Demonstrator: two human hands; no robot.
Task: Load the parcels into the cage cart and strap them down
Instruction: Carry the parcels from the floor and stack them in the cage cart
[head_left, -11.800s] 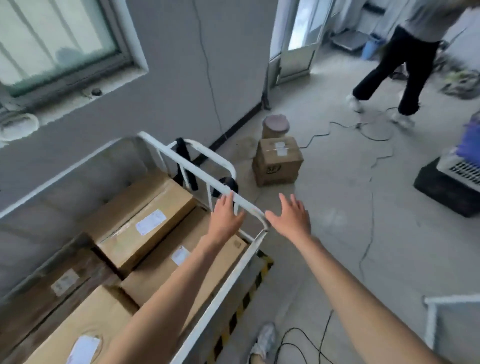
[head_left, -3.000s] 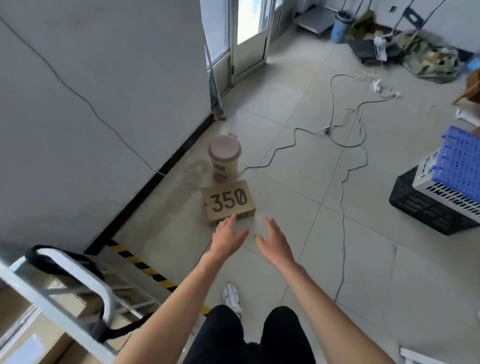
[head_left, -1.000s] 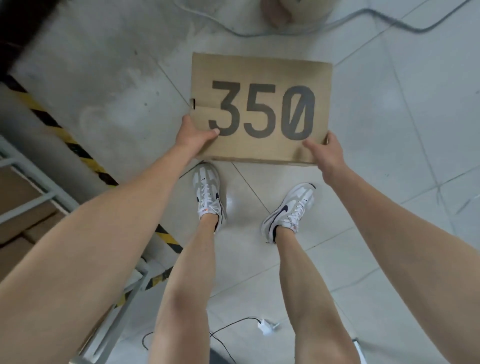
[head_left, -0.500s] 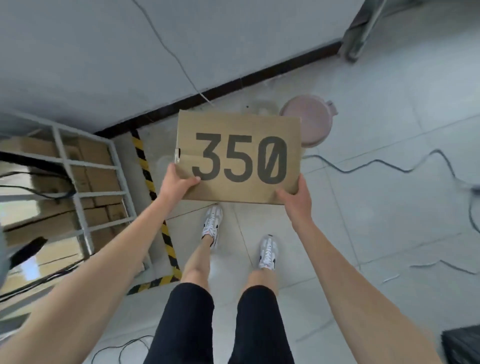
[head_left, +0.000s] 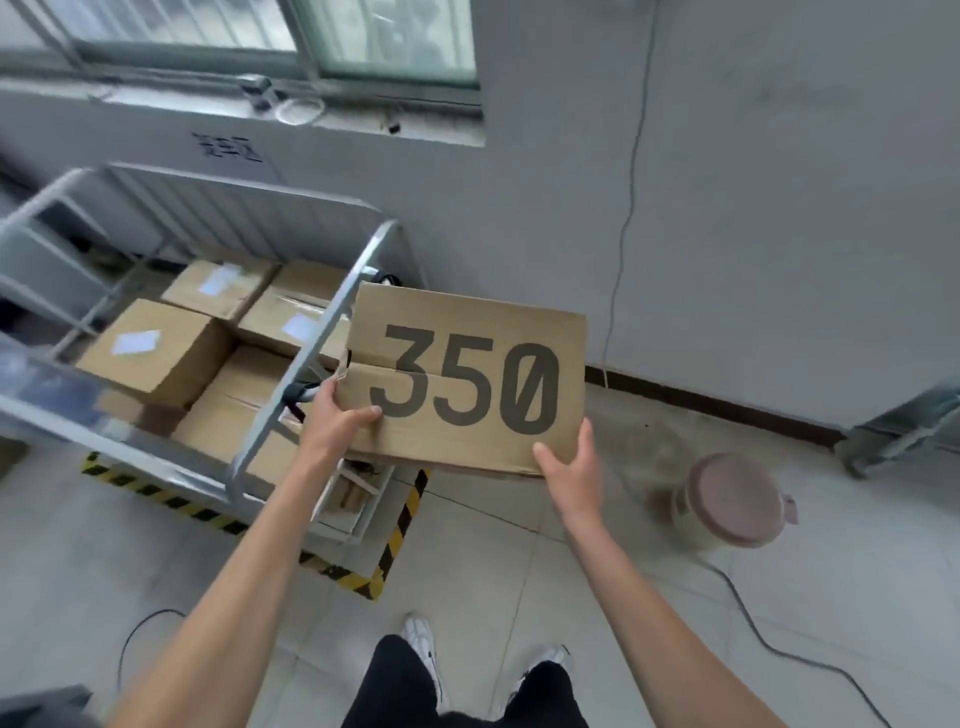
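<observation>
Box (head_left: 467, 322) is gripped level in both my hands, long axis across me, left hand (head_left: 337, 423) pinching its near-left corner just beside the cart (head_left: 270, 415) rail, right hand (head_left: 571, 467) clasping the near-right corner, so the parcels (head_left: 150, 348) lie to my left, lower down.

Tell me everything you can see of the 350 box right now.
The box is flat brown cardboard, a large dark 350 printed on top, a fold line across the lid. Closed and roughly level, it is held off the floor beside the cart rail, not yet inside. The left hand grips its near left edge, thumb on top; the right hand holds the near right corner.
</observation>
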